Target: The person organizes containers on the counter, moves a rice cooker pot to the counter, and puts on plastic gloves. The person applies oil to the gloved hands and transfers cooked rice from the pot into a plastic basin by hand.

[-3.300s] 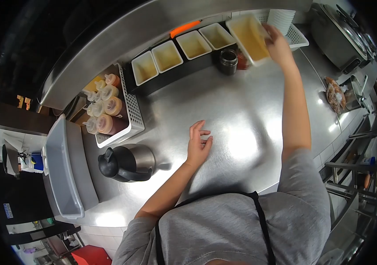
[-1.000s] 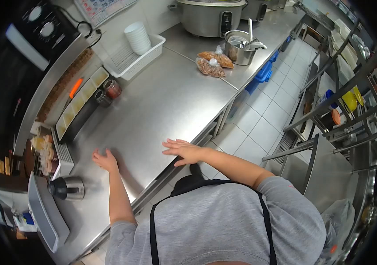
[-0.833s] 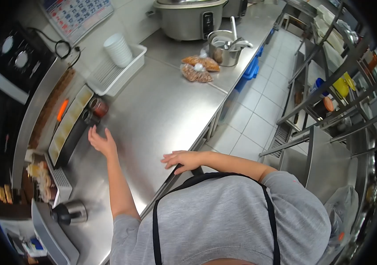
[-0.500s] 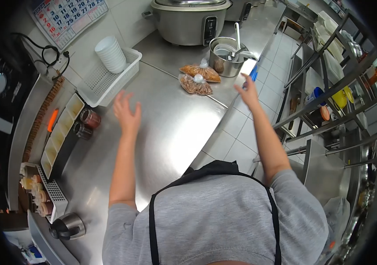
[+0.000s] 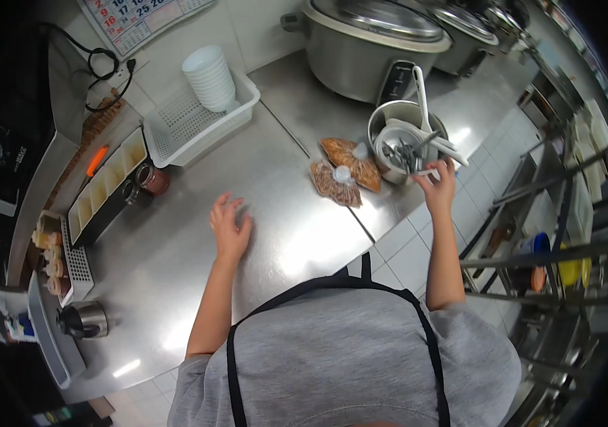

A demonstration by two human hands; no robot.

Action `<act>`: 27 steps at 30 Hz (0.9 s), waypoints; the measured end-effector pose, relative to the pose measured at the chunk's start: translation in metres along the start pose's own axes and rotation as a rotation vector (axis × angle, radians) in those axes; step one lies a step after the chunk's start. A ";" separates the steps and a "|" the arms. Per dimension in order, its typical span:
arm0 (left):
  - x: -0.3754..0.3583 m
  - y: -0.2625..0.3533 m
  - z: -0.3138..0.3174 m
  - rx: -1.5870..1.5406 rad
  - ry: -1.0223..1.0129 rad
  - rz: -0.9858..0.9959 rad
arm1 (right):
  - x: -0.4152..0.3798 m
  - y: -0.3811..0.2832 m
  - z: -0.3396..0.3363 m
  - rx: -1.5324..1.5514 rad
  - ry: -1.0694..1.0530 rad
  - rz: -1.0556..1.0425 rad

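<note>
My right hand [image 5: 438,186] is at the near rim of a metal pot [image 5: 393,171], thumb and fingers pinched together; what they hold, if anything, is too small to make out. Inside the pot are a bowl and several utensils, among them a white-handled one [image 5: 420,92]. Left of it lie two tied plastic bags, one with orange contents [image 5: 343,154] and one with brownish contents [image 5: 329,183]. My left hand [image 5: 231,229] is over the steel counter [image 5: 275,235], fingers apart and holding nothing.
A white basket [image 5: 208,135] with stacked white bowls [image 5: 210,78] stands by the wall. Large cookers [image 5: 368,50] are at the back. Jars [image 5: 152,180], a divided container [image 5: 108,185] and a metal jug [image 5: 90,319] line the left. Metal racks [image 5: 553,252] stand at the right.
The view has shifted closer to the counter's back. My right hand has moved to the pot's rim and its fingers have closed. My left hand remains open over the counter.
</note>
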State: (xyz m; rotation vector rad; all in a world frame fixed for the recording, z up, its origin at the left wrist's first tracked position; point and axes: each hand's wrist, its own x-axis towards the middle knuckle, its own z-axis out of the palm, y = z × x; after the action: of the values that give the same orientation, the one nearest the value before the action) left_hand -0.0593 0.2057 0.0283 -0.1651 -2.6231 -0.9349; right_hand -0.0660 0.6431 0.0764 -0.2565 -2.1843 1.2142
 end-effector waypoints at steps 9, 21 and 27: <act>0.119 -0.023 -0.024 0.415 0.189 0.078 | 0.070 -0.045 0.072 0.155 -0.410 -0.276; 0.179 -0.051 -0.028 0.724 -0.029 0.054 | 0.114 -0.053 0.245 0.113 -0.345 -0.257; 0.182 -0.051 -0.030 0.671 -0.012 0.110 | 0.145 -0.061 0.304 0.059 -0.254 -0.333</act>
State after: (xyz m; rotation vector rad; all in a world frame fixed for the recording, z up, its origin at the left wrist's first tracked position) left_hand -0.2317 0.1455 0.0856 -0.1372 -2.7423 0.0096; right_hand -0.3554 0.4607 0.0707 0.2918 -2.2824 1.1675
